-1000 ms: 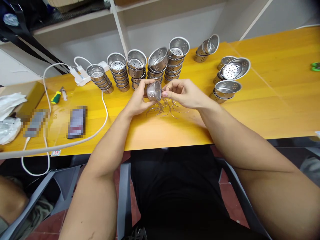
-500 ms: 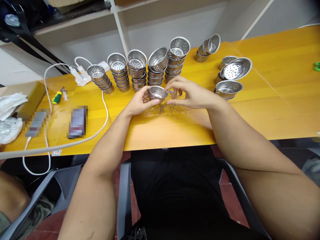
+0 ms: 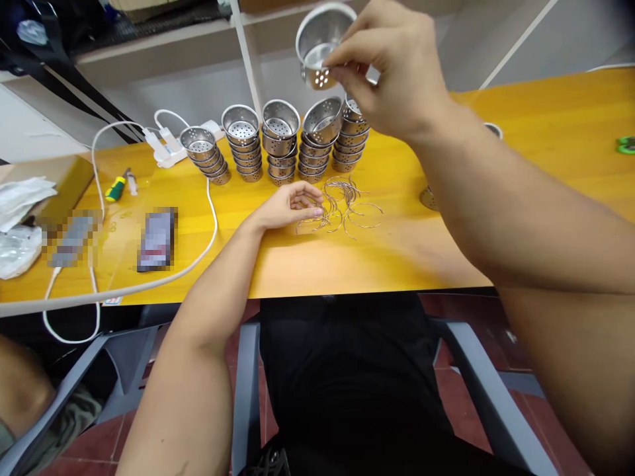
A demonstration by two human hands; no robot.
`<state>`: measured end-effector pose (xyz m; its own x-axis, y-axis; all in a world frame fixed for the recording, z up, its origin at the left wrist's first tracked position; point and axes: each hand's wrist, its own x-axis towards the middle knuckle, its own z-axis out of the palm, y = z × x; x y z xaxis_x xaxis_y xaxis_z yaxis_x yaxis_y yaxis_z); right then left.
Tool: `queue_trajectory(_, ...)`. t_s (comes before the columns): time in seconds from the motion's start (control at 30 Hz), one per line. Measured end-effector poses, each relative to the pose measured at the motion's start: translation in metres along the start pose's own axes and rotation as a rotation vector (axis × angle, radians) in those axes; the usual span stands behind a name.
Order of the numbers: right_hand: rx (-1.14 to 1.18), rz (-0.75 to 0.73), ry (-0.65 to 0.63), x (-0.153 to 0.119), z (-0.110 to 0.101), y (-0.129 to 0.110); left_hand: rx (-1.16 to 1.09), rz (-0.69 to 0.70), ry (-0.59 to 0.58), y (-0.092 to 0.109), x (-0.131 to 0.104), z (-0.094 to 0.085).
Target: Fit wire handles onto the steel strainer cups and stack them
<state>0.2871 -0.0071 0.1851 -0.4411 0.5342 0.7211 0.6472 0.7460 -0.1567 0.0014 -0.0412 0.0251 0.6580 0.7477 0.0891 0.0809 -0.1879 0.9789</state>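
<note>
My right hand [image 3: 387, 66] is raised above the back of the table, its fingers pinching the rim of a perforated metal cup [image 3: 317, 49]. On the table, my left hand [image 3: 292, 203] rests with curled, parted fingers and no cup in it. Thin curved metal wires [image 3: 347, 205] lie loosely beside its fingertips, some partly behind them. Behind stand stacks of similar perforated cups [image 3: 242, 132]; the rightmost stack [image 3: 350, 139] is partly covered by my right hand. More cups farther right are mostly hidden by my right forearm.
A white cable [image 3: 214, 225] loops over the table's left side from a power strip [image 3: 171, 149]. Nearby lie a blurred phone [image 3: 157, 241], another blurred device [image 3: 74, 239], a yellow-green screwdriver [image 3: 116, 188] and a box [image 3: 69, 198]. A green object [image 3: 626, 145] sits far right.
The cup has left my left hand. My right hand has lifted a cup upward, toward the back, above the stacks. The left hand stays near the wires, its fingers now without the cup.
</note>
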Motion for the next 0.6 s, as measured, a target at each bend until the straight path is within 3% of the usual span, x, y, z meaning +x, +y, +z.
queue_trajectory(0.1, 0.003, 0.004, -0.177, 0.004, 0.024, 0.03, 0.022, -0.001, 0.016, 0.0, 0.0, 0.0)
queue_trajectory(0.2, 0.05, -0.034, -0.162, -0.007, 0.044, 0.049, 0.04, 0.004, 0.012, -0.001, 0.001, -0.002)
queue_trajectory(0.27, 0.085, -0.035, -0.11, -0.016, 0.044, 0.047, 0.051, 0.012, 0.014, -0.001, 0.0, -0.003)
queue_trajectory(0.33, 0.086, -0.045, -0.013, -0.025, 0.027, 0.036, 0.059, 0.021, 0.012, 0.0, -0.001, -0.003)
queue_trajectory(0.4, 0.019, -0.013, 0.139, -0.038, -0.003, 0.026, 0.069, 0.028, 0.009, 0.001, -0.002, -0.002)
queue_trajectory(0.47, -0.128, 0.246, 0.261, -0.055, -0.039, 0.024, 0.078, 0.03, 0.006, 0.002, -0.002, -0.002)
queue_trajectory(0.53, -0.304, 0.53, 0.148, -0.072, -0.071, 0.034, 0.086, 0.028, -0.002, 0.002, -0.001, -0.002)
queue_trajectory(0.6, -0.376, 0.676, 0.035, -0.086, -0.09, 0.053, 0.097, 0.022, -0.012, 0.002, 0.0, -0.001)
